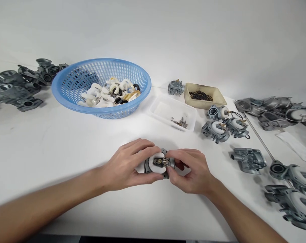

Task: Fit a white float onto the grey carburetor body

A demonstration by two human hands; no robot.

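On the white table in front of me lies a grey metal carburetor body [163,151], its open side up. A white C-shaped float [153,164] sits in it, with small brass parts showing in the middle. My left hand [132,163] grips the carburetor from the left, fingers along the far side and thumb along the near side. From the right, my right hand [189,168] pinches at the float's hinge end, thumb and index finger close together. Whether a small pin is between those fingertips is hidden.
Behind my hands stand a blue basket [102,113] of floats, a white tray [158,108] with small metal parts, and a beige box [218,98] of black rings. Carburetors [216,131] are spread along the right; more carburetor bodies [16,91] lie far left.
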